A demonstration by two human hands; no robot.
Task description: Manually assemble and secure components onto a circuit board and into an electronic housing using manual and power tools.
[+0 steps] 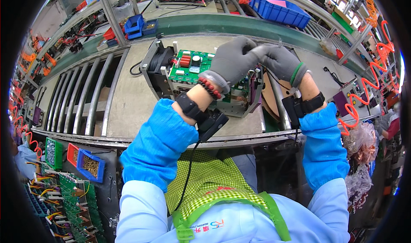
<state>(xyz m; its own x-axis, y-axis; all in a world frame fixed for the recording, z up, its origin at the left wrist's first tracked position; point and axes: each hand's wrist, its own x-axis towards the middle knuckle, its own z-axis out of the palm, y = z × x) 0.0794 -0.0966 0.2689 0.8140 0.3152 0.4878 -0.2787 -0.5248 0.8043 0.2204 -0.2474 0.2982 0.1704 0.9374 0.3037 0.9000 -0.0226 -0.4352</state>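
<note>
Head view: both your hands wear grey gloves and come together above the right part of the open electronic unit (188,87). Your left hand (231,62) is bent, its fingers curled toward the right one, and it covers part of the unit; whether it rests on the unit or hovers over it, you cannot tell from here. Your right hand (283,63) points left with its fingers bent, and their tips meet your left hand. The meeting point is too crowded to tell whether either hand pinches anything small.

The unit lies on the pale work surface (124,102) in front of you, between metal rollers (100,95) on the left and a brown panel (269,98) on the right. Its green circuit board (177,77) shows left of your left hand, carrying red components (185,61), with a black fan (161,62) at that end of the metal frame. A black device (212,124) is strapped to your left wrist, another (293,109) to your right.
</note>
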